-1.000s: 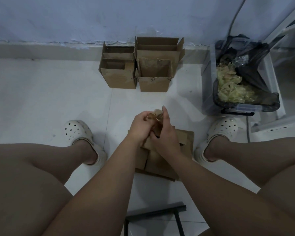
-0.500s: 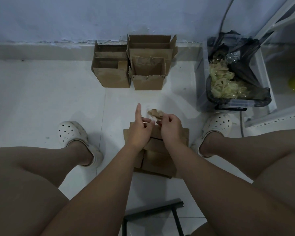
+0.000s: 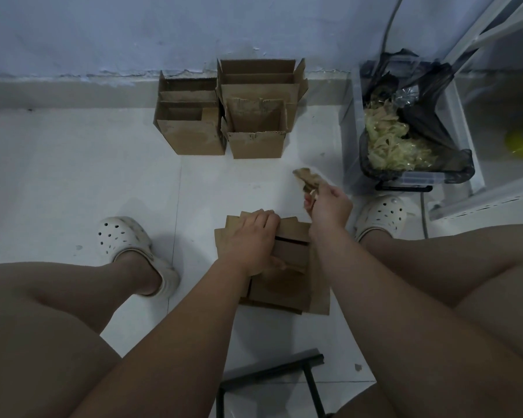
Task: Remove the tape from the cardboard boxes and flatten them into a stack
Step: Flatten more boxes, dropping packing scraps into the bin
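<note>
A: Changed since a second ago?

B: Parted. Then: both together above the cardboard, worrying one wad. Now: split apart.

A: Right grip?

B: Curled tight round the crumpled tape wad. Lifted clear of the cardboard and swung toward the bag-lined bin (already heaped with peeled tape). Not yet over the rim.

A: Left grip?

B: Dropped palm-down onto the flattened stack on the floor between the feet. Fingers lightly bent at its far edge. Steadying, by the look of it, with nothing pinched.

A: Bearing on the task?

B: Judged: tape off this piece, disposal under way. Upright boxes against the wall yet to strip and flatten.
</note>
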Motion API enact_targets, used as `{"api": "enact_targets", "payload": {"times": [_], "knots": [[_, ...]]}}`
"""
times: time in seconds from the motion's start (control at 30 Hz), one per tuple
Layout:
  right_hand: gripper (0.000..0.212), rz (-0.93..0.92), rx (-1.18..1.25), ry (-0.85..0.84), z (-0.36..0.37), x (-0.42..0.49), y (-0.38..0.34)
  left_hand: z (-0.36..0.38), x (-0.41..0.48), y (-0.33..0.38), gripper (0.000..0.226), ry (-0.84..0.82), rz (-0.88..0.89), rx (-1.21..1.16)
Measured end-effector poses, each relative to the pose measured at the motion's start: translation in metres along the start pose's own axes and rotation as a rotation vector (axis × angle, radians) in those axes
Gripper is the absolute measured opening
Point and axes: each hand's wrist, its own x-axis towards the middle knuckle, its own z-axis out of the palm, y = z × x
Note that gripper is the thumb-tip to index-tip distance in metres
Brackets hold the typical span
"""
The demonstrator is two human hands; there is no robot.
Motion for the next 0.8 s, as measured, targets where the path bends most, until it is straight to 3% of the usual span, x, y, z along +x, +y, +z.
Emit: {"api": "enact_targets", "payload": {"times": [0.17,0.3,0.43,0.6,0.8], "knots": [[0.011,0.049,0.150,0.071,0.002,0.032,-0.040,-0.002,0.001,-0.001,0.079,-0.005,-0.039,0.027],[0.022,0.067,0.229,0.100,0.006,0.053,-0.077,-0.003,0.000,0.001,0.079,0.020,-0.004,0.078],[0.026,-0.032,0.185,0.128,0.002,0.073,-0.108,-0.002,0.000,0.001,0.077,0.032,0.007,0.097],[0.012,-0.166,0.258,0.143,0.000,0.100,-0.123,-0.005,0.004,0.003,0.068,0.064,0.007,0.092],[0.048,-0.192,-0.215,-0.071,0.003,0.094,-0.079,-0.011,0.011,0.008,0.046,0.122,-0.086,0.152]]}}
